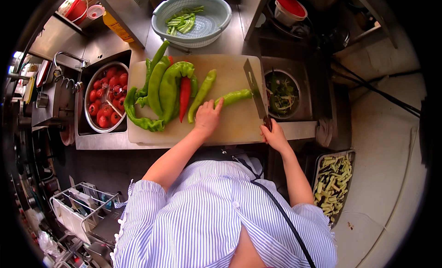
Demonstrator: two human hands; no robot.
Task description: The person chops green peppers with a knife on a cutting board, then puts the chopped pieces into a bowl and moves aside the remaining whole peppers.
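My left hand (208, 118) holds the left end of a long green pepper (236, 96) down on the pale cutting board (234, 128). My right hand (274, 134) grips a cleaver by its dark handle (267, 122). The cleaver's blade (256, 95) points away from me, at the pepper's right end, and a small green scrap clings to it. Just left of that pepper lies another slim green pepper (203, 95). Further left, several large green peppers (167, 90) are piled around a red pepper (184, 97).
Behind the board, a grey-blue colander (215, 27) holds flattened green pepper pieces (184, 22). A metal bowl of tomatoes (90, 119) sits in the left sink. In the right sink, a round bowl (299, 95) contains green scraps. A tray of cut eggplant (332, 185) stands at right.
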